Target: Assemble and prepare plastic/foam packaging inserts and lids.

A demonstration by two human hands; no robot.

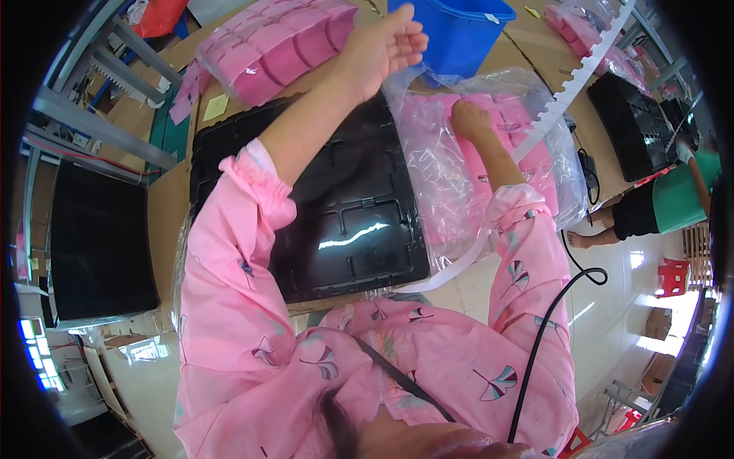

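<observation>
My left hand (388, 47) is raised in front of the blue bin (464, 34), its fingers slightly curled and apart, with nothing in them. My right hand (469, 121) is closed in a fist over flat pink pieces (511, 115) lying in a clear plastic bag (430, 164). What its fingers hold, if anything, is hidden. Below my left forearm lies a large black moulded plastic tray (348, 206) with raised ribs. A long white strip with a toothed edge (569, 90) slants across the bag's right side.
Wrapped pink foam blocks (287, 46) stand at the far left, near a yellow paper note (216, 107). Stacked black trays (103, 237) are at the left, beside a metal frame (107, 126). A black cable (562, 294) hangs at the right. A co-worker in green (686, 191) is beyond.
</observation>
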